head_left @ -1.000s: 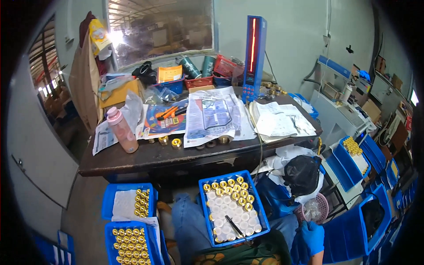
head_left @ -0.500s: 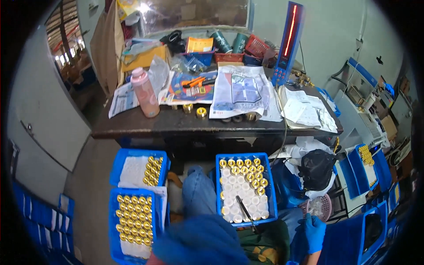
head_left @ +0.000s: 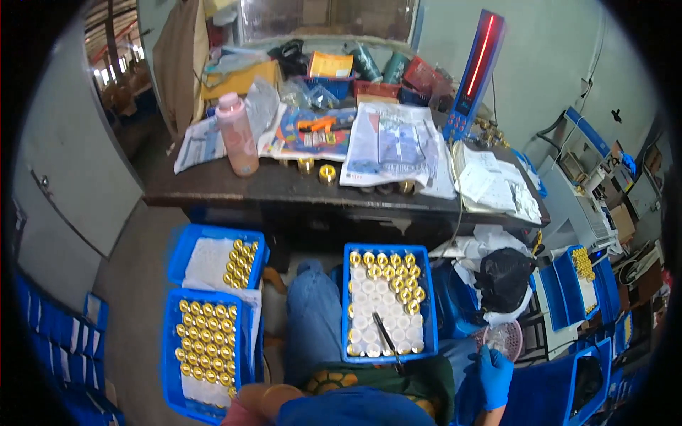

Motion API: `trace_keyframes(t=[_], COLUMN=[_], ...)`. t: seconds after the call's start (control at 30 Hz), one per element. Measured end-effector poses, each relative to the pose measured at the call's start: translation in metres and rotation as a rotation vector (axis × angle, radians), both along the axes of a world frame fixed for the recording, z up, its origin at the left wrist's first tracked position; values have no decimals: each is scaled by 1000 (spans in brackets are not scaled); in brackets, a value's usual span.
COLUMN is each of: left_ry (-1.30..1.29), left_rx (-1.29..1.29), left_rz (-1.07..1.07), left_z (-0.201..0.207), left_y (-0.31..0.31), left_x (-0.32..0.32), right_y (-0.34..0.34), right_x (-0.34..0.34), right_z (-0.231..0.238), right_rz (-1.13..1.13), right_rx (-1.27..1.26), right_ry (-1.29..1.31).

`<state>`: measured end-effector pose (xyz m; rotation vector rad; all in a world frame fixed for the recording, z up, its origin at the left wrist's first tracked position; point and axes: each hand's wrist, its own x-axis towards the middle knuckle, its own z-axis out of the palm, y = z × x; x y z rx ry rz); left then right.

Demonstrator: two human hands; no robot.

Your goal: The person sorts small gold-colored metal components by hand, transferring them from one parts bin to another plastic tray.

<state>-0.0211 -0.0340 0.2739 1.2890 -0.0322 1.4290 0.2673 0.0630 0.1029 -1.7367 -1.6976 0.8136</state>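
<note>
the left hand (head_left: 247, 401) is held low at the near left, by the near end of a blue plastic tray (head_left: 169, 355) lined with rows of gold-coloured cylindrical fittings (head_left: 207, 339); its fingers are hidden, so how far they are opened and whether anything is gripped cannot be told. the right hand (head_left: 495, 373), gloved in blue, is curled mostly closed near a pink basket (head_left: 517, 339); whether anything is pinched there cannot be told. between the hands, more fittings are set in a lap tray (head_left: 431, 302), where a black pen (head_left: 383, 332) is laid over white round pieces (head_left: 366, 309).
</note>
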Motion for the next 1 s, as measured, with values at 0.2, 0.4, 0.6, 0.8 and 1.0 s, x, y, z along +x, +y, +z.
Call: trace_keyframes(t=[0.2, 0.4, 0.6, 0.8, 1.0], left_ry=[181, 199, 177, 68, -364], left_rx=[372, 636, 878, 226, 125], left_rz=[141, 306, 470, 170, 212], left_z=[-15, -63, -87, -37, -44], left_y=[0, -10, -22, -25, -17], left_x=[-19, -11, -5, 13, 32], right_y=[6, 5, 9, 11, 15], right_x=[14, 9, 5, 3, 7], right_z=[-26, -9, -15, -28, -22], right_rz=[-68, 147, 104, 10, 29], right_rx=[-108, 191, 86, -67, 15], right_ry=[168, -173, -146, 188, 79])
